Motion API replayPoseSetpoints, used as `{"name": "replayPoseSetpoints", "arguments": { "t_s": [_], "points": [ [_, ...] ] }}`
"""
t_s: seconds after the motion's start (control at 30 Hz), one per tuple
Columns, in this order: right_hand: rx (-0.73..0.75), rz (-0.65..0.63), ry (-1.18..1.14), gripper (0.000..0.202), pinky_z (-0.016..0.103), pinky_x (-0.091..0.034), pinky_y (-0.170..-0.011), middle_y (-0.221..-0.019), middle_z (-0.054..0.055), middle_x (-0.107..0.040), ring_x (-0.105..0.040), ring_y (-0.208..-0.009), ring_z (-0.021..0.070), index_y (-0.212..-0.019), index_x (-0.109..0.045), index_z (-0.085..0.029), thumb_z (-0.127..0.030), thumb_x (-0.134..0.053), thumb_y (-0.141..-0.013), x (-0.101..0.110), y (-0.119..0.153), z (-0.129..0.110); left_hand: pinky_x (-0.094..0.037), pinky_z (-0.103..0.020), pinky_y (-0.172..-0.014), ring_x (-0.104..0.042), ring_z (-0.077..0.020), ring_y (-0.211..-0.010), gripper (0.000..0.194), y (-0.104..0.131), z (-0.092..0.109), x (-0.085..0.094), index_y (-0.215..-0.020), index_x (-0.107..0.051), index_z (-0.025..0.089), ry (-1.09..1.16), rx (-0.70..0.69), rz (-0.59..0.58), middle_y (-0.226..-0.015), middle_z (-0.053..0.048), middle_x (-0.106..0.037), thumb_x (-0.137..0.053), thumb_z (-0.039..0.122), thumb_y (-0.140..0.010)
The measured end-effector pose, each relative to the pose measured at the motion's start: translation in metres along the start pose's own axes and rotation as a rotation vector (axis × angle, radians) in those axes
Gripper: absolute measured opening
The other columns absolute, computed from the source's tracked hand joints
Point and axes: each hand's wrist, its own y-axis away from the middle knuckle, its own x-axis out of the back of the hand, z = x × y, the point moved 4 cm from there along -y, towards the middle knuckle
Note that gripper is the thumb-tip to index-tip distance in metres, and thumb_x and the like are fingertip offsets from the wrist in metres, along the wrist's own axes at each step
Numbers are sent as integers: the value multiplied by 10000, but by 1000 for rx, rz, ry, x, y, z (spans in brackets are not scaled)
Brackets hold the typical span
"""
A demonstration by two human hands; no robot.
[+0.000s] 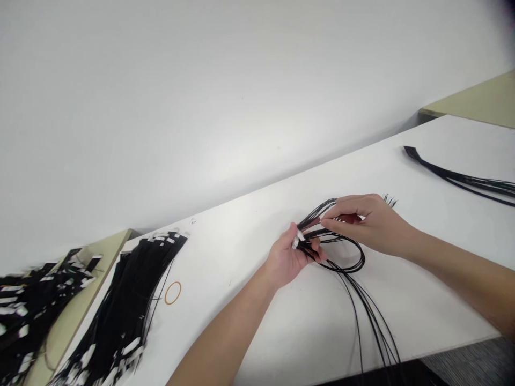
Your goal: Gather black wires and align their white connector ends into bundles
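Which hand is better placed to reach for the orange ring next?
Probably the left hand: it is nearer the orange ring, with the right hand farther off. The left hand is holding black wires, though, so it would likely need freeing first.

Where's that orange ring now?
In the head view, the orange ring lies on the white table, left of the left hand, right of the nearest black cable bundle.

Over my feed I see a white wall [225,96] across the top, a yellowish surface [478,101] at upper right, an orange band [166,296] at lower left.
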Motion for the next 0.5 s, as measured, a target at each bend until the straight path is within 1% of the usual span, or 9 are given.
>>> {"name": "replayPoseSetpoints", "arguments": {
  "t_s": [0.1, 0.27, 0.5],
  "points": [
    [4, 45, -9, 187, 254, -342, -532, -666, 18, -574, -428, -577, 111, -788, -720, -229, -353, -582, -806, -1, 1, -2, -398, -324, -686, -577, -197, -693, 523, 0, -1, 0, -1168, -561, 128, -7, 6, 15, -737, -64, -510, -394, 528, -875],
    [15, 61, -3, 156, 259, -347, -538, -630, 12, -536, -419, -573, 114, -761, -703, -229, -318, -580, -801, -3, 2, -4, -396, -330, -702, -583, -197, -699, 511, 0, -1, 1, -1126, -568, 133, -19, 21, 25, -735, -59, -516, -402, 543, -869],
    [9, 79, 20, 141, 264, -376, -558, -647, 16, -544, -427, -576, 114, -739, -684, -208, -299, -588, -789, -5, 3, -4, -406, -331, -706, -595, -204, -713, 435, 0, -1, -1, -998, -578, 115, -71, 3, 2, -758, -68, -520, -385, 491, -893]
  ]
}}
